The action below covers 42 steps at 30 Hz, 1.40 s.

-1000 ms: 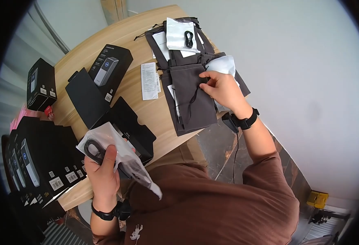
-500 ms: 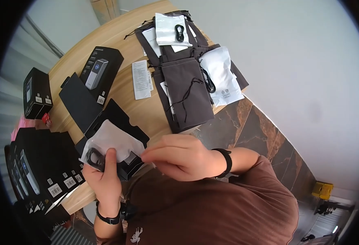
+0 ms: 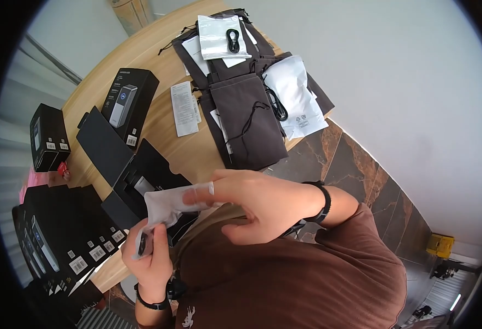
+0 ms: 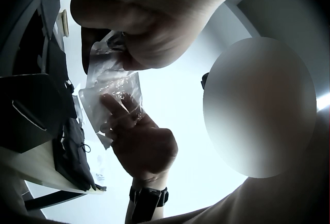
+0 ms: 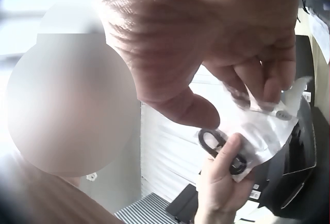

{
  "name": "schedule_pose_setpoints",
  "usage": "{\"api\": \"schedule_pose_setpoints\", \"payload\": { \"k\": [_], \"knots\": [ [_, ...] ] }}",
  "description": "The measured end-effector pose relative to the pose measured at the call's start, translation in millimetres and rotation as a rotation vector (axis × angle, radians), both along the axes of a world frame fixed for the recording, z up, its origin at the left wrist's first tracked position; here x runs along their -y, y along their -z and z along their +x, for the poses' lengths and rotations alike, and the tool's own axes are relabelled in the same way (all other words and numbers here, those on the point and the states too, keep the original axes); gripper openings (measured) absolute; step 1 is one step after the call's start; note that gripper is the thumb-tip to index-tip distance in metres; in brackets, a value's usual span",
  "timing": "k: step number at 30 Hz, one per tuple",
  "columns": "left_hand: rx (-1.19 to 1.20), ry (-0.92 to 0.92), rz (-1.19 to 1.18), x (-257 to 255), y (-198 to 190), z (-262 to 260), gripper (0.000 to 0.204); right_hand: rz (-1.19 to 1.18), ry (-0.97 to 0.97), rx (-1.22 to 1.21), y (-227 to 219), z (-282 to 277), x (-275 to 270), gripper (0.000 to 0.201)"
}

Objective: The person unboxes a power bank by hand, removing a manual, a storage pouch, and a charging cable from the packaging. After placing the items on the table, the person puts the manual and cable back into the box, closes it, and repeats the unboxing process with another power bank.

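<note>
My left hand pinches a translucent plastic bag between thumb and fingers at its lower end. A coiled black cable shows through that end in the right wrist view. My right hand has its fingers extended inside the bag's mouth, the thumb standing apart outside. Beneath the bag lies an opened black box with its flaps spread. A grey piece shows inside the box, partly covered by the bag.
Dark grey drawstring pouches are piled at the right, with a white packet and a cable packet on them. A printed leaflet lies left of the pouches. Closed boxes and a row of boxes stand at left.
My right hand has come from the pouches at the right to the bag, and its fingers now reach inside. The left hand still holds the bag, now tilted and bunched.
</note>
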<state>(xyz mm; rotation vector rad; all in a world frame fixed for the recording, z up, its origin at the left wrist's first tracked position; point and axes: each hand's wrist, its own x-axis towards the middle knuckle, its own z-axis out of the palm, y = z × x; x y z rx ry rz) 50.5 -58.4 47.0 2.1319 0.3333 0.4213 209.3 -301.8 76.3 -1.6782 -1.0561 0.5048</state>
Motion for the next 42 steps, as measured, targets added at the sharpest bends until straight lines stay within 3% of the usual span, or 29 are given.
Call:
{"api": "schedule_pose_setpoints", "payload": {
  "k": [4, 8, 11, 14, 15, 17, 18, 20, 23, 25, 26, 29, 33, 34, 38, 42],
  "knots": [
    [-0.004, 0.143, 0.051, -1, -7, -7, 0.021, -0.062, 0.036, -0.083, 3, -2, -3, 0.022],
    [0.062, -0.105, -0.310, 4, 6, -4, 0.032, 0.095, 0.122, -0.232, 15, -3, -3, 0.016],
    [0.057, -0.162, -0.530, 9, -1, 7, 0.037, 0.261, 0.012, -0.535, 23, -6, -10, 0.009],
    [0.042, -0.028, -0.385, -3, 0, 2, 0.028, 0.474, -0.011, -0.947, 21, -9, -24, 0.007],
    [0.060, 0.031, -0.328, -5, 0, 1, 0.027, 0.389, -0.056, -0.951, 16, -7, -23, 0.009],
    [0.091, 0.001, -0.446, 2, 1, 4, 0.029, 0.209, -0.152, -0.877, 8, 3, -19, 0.014],
    [0.103, -0.008, -0.509, 5, 2, 6, 0.031, 0.120, -0.209, -0.795, 8, 9, -18, 0.017],
    [0.021, 0.009, -0.390, -10, 14, -6, 0.035, -0.078, -0.332, -0.472, 23, 22, -11, 0.022],
    [0.001, -0.018, -0.283, -11, 16, -11, 0.053, 0.022, -0.353, -0.684, 43, 15, -16, 0.026],
    [0.052, -0.015, -0.284, -17, 18, -18, 0.061, 0.280, -0.277, -0.893, 43, 3, -21, 0.025],
    [-0.030, -0.027, -0.207, -19, 11, -24, 0.074, 0.411, -0.238, -0.992, 42, 1, -22, 0.024],
    [0.161, -0.211, 0.018, -14, 9, -15, 0.075, 0.372, -0.230, -1.030, 33, 3, -20, 0.022],
    [0.204, -0.287, 0.063, -9, 0, -4, 0.066, 0.390, -0.274, -1.004, 37, 2, -19, 0.039],
    [0.223, -0.220, -0.052, -12, 1, -2, 0.065, 0.389, -0.292, -0.968, 41, 3, -19, 0.042],
    [0.206, -0.078, -0.135, -24, -2, -6, 0.068, 0.346, -0.332, -0.987, 39, 7, -13, 0.046],
    [0.191, 0.008, 0.071, -41, 6, -14, 0.073, 0.333, -0.349, -1.040, 35, 9, -7, 0.057]
  ]
}}
